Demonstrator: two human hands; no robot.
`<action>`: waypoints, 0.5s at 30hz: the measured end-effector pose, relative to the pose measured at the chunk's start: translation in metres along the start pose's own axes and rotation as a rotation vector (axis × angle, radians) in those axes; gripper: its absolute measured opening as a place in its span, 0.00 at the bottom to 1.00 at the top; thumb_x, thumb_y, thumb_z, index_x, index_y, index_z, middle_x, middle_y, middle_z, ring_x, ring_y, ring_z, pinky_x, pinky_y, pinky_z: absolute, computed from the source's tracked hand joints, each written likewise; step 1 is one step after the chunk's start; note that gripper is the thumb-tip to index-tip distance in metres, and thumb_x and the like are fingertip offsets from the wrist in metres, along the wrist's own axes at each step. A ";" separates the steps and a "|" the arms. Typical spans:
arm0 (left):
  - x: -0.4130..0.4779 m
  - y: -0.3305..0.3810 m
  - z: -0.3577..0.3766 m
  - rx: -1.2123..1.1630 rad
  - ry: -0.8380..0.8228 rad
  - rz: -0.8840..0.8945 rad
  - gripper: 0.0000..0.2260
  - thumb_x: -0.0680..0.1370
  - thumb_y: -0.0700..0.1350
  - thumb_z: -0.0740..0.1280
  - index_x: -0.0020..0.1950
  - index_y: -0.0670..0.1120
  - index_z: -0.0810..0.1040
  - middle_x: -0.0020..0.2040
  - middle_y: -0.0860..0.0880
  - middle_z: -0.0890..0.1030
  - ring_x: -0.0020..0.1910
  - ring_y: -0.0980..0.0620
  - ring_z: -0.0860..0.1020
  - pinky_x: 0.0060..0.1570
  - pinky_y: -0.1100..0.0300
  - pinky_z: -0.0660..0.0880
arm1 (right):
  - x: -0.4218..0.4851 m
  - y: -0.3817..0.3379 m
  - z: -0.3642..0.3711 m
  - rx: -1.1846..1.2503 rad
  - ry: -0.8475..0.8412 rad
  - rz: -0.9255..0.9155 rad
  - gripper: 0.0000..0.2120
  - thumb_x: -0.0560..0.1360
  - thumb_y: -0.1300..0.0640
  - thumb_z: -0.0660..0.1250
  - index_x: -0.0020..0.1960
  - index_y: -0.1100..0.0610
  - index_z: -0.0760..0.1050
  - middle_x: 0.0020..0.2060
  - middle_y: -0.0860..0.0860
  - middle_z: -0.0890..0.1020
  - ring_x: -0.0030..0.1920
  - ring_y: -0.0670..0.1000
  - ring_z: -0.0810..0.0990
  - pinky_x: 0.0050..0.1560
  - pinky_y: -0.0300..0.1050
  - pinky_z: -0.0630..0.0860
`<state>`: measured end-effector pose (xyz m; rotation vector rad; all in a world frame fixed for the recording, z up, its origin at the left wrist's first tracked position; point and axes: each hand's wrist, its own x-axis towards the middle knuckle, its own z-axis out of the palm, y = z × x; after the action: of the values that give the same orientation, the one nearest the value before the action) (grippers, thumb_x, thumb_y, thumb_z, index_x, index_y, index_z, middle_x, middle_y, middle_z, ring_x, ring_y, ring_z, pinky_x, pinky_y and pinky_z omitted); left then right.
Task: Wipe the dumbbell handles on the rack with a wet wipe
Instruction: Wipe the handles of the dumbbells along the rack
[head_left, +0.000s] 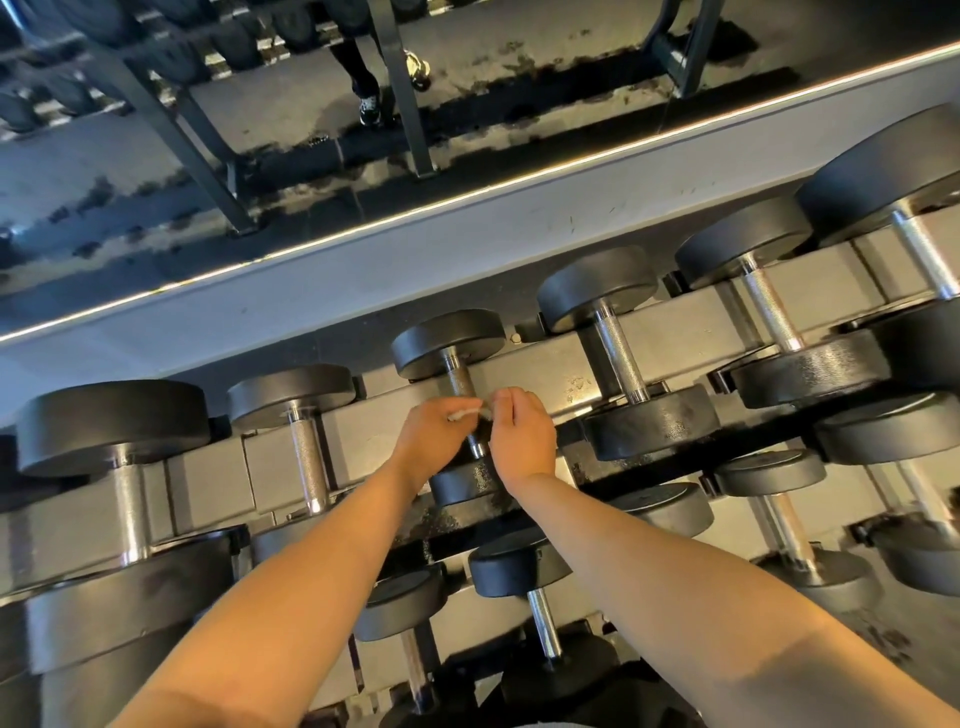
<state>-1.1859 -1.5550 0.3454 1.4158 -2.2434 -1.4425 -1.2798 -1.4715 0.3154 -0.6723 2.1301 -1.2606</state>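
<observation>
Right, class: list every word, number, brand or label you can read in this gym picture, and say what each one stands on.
None can be read.
Dumbbell heads: plain black, no weight numbers or brand legible.
Rack rail: only a scuffed patch, not lettering.
Wet wipe, pinched between the left hand and right hand: no print visible.
Mirror: no readable text reflected.

Dumbbell handles (621, 358) shiny knurled metal; heads (596, 287) matt black, slightly textured.

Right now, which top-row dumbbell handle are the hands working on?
The third dumbbell handle from the left: both hands, left hand and right hand, stretch the wet wipe across it. The other handles are untouched.
</observation>
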 end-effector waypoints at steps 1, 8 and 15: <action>-0.002 -0.004 0.003 -0.002 -0.020 -0.038 0.19 0.78 0.42 0.68 0.42 0.69 0.83 0.43 0.65 0.83 0.47 0.64 0.81 0.53 0.66 0.76 | 0.000 0.000 0.000 0.003 0.000 0.005 0.15 0.85 0.53 0.54 0.53 0.58 0.78 0.48 0.51 0.78 0.49 0.52 0.77 0.54 0.52 0.76; -0.012 -0.017 0.012 0.119 -0.028 -0.374 0.12 0.76 0.48 0.68 0.39 0.41 0.83 0.35 0.45 0.82 0.39 0.47 0.77 0.41 0.54 0.72 | -0.001 0.001 0.001 -0.007 0.008 0.002 0.15 0.84 0.52 0.55 0.48 0.57 0.77 0.45 0.51 0.77 0.46 0.52 0.77 0.51 0.53 0.77; -0.040 -0.023 -0.002 0.113 0.081 -0.122 0.11 0.81 0.44 0.63 0.58 0.49 0.83 0.55 0.53 0.80 0.56 0.54 0.75 0.53 0.60 0.69 | 0.001 0.006 -0.005 0.094 -0.045 -0.005 0.10 0.83 0.56 0.60 0.57 0.54 0.80 0.54 0.51 0.80 0.56 0.51 0.78 0.61 0.47 0.75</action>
<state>-1.1478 -1.5286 0.3439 1.6406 -2.2565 -1.2845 -1.2846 -1.4666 0.3114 -0.6598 2.0204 -1.3268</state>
